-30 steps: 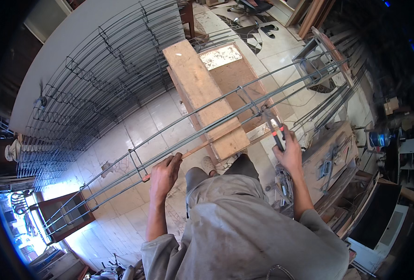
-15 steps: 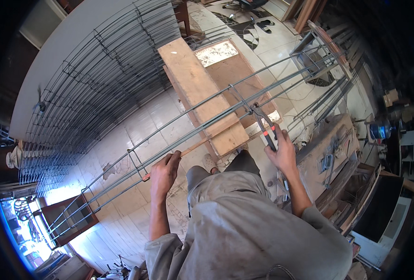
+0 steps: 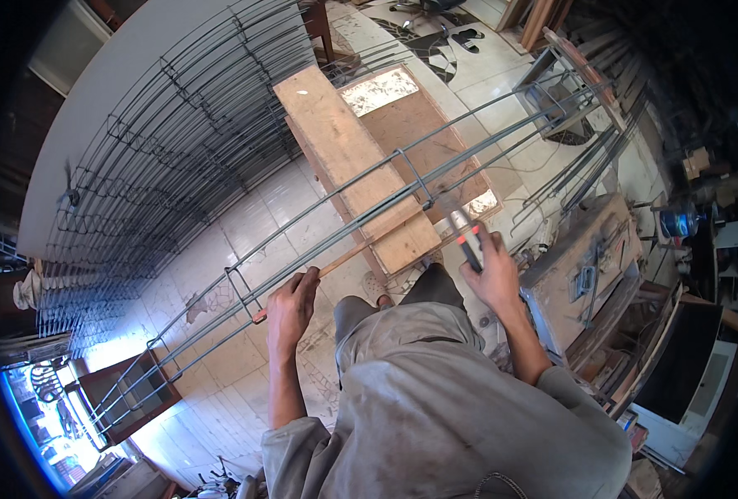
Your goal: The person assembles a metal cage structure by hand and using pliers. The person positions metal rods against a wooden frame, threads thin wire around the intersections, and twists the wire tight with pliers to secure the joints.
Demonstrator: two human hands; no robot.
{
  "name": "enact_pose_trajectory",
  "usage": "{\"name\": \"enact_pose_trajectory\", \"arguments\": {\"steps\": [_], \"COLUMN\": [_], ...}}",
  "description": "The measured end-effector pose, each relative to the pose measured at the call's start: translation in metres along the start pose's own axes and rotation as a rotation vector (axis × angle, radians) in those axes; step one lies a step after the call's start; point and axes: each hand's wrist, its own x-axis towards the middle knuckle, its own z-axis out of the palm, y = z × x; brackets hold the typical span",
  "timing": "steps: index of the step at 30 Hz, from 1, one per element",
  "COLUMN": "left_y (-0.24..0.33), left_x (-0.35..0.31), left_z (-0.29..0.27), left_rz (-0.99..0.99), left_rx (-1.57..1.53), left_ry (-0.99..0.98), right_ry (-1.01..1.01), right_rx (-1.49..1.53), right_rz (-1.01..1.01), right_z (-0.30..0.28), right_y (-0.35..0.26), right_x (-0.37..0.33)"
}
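Observation:
A long cage of thin steel rebar [image 3: 386, 208] with square stirrups crosses in front of me, resting over a wooden plank [image 3: 327, 125]. My right hand [image 3: 494, 270] is closed on the handles of pincers [image 3: 466, 235] with orange and black grips. Their jaws are blurred, close to the stirrup corner on the near bar. My left hand [image 3: 292, 309] is a fist around a thin brown stick [image 3: 340, 262] with a reddish end. Beyond the fist, the stick runs under or along the bars toward the plank; which one, I cannot tell.
A large stack of finished rebar cages [image 3: 178, 125] stands at the far left. The cage's right end lies by a small wooden-topped stand [image 3: 552, 100]. On my right is a worn wooden bench [image 3: 577, 258] with bent wire pieces [image 3: 584, 281]. A brown board [image 3: 415, 133] lies beyond the plank.
The pincers have shifted slightly left and down, their jaws now blurred by motion and the handles closer together. The left hand and stick stay nearly where they were.

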Motion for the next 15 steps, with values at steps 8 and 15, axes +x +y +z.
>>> {"name": "enact_pose_trajectory", "arguments": {"steps": [8, 15], "left_y": [-0.003, 0.001], "left_x": [-0.003, -0.002], "left_z": [0.003, 0.001], "left_rz": [0.004, -0.008], "left_rx": [0.006, 0.004], "left_ry": [0.005, 0.000], "right_ry": [-0.029, -0.050], "right_rx": [0.017, -0.003], "right_rz": [0.063, 0.016], "right_z": [-0.003, -0.012], "right_y": [-0.013, -0.011], "right_x": [-0.003, -0.002]}}
